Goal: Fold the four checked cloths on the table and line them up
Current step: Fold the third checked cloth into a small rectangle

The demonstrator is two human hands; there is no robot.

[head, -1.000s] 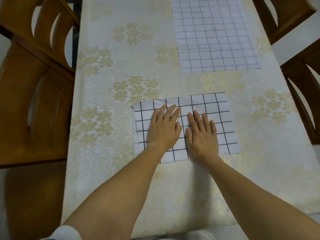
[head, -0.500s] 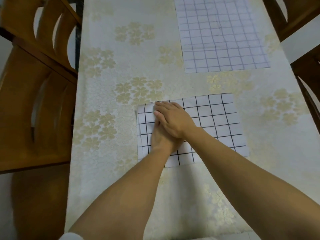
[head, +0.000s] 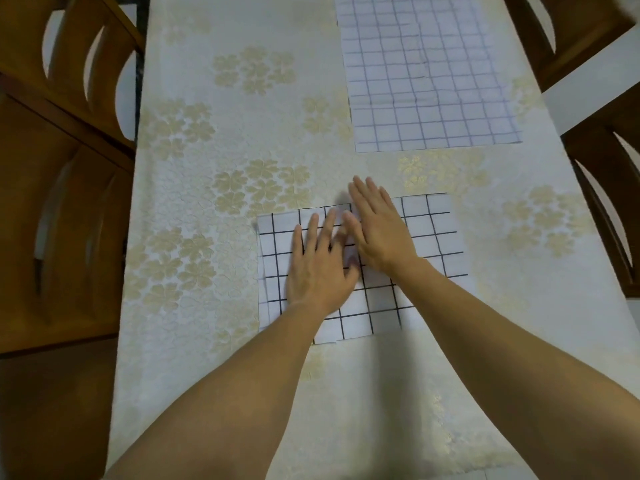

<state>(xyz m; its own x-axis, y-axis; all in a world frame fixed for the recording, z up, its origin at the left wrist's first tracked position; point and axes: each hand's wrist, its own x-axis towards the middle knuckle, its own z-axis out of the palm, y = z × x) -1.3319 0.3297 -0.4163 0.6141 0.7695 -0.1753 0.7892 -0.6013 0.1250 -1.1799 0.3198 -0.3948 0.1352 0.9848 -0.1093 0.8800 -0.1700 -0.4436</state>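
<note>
- The folded cloth (head: 429,244) with black checks lies flat on the table (head: 214,168), under both hands.
- The left hand (head: 317,268) presses it, fingers straight and spread.
- The right hand (head: 379,230) lies flat, fingertips past its far edge.
- A second cloth (head: 426,74) lies beyond it, well apart.

Black-checked folded cloth (head: 433,237) near; blue-checked cloth (head: 426,74) beyond, flat.

Wooden chairs are flanking a cream tablecloth (head: 214,140).
The tablecloth is showing clusters of pale gold flowers and is hanging over the near edge. The far left chair (head: 86,39) and near left chair (head: 52,220) are standing close beside it, slatted backs showing; the far right chair (head: 561,36) and near right chair (head: 609,202) are standing opposite, pale floor (head: 595,88) showing between them.
</note>
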